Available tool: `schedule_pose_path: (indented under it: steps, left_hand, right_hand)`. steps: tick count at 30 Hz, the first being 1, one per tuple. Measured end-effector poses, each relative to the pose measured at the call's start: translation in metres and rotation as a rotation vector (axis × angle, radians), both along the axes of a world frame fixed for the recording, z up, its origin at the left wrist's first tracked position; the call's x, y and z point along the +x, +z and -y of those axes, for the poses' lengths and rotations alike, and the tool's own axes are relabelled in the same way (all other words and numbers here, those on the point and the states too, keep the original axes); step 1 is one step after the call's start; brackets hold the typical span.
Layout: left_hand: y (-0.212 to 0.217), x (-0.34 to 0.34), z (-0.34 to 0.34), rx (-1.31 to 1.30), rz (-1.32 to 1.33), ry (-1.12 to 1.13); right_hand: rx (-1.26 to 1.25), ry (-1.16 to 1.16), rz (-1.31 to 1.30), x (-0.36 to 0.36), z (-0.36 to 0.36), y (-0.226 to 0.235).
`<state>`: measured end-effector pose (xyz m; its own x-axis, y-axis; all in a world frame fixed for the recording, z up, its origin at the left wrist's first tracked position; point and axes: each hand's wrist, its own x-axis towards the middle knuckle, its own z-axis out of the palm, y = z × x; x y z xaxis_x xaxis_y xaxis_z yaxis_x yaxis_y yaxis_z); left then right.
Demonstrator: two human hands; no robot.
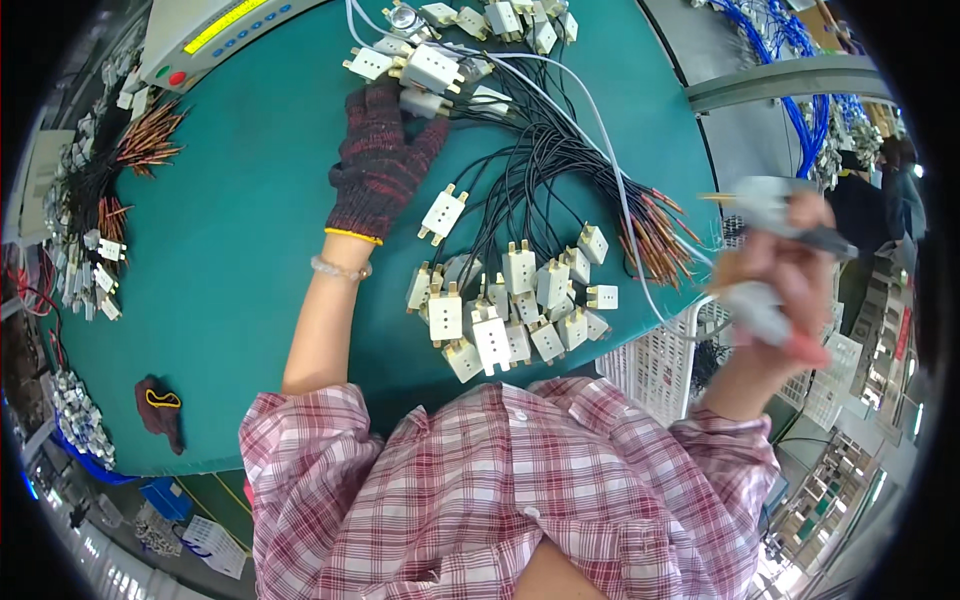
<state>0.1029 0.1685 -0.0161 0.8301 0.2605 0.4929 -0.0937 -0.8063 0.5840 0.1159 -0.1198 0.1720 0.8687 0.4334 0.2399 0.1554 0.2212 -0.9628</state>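
Gloved left fingers (pixel 376 108) at white connector (pixel 425 102); yellow display (pixel 222 26) writing illegible.

A loose plaid shirt (pixel 450 490) is worn, patterned with white, pink and dark red checks crossed by thin lines. Its front is set with small pale buttons (pixel 517 415), and the fabric is parted at the lower edge of the view. The forearms are left uncovered beyond the left sleeve (pixel 300 435) and the right sleeve (pixel 735 455). The left hand (pixel 378 165) is covered by a dark knitted glove (pixel 370 195) flecked with red, edged in yellow (pixel 354 237). The wrist is circled by a pale beaded bracelet (pixel 340 269). The right hand (pixel 780 275) is bare and blurred.
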Motion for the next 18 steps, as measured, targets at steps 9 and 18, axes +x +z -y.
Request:
schedule_pose_path:
  steps: [9,18]
  left_hand:
    - [0.014,-0.007,0.002,-1.121,-0.216,-0.198]
    - [0.007,-0.054,0.025,-1.845,-0.106,-0.456]
  right_hand:
    - [-0.250,0.064,-0.177,-0.007,-0.095,-0.065]
    - [-0.308,0.159,-0.038,-0.014,-0.123,-0.066]
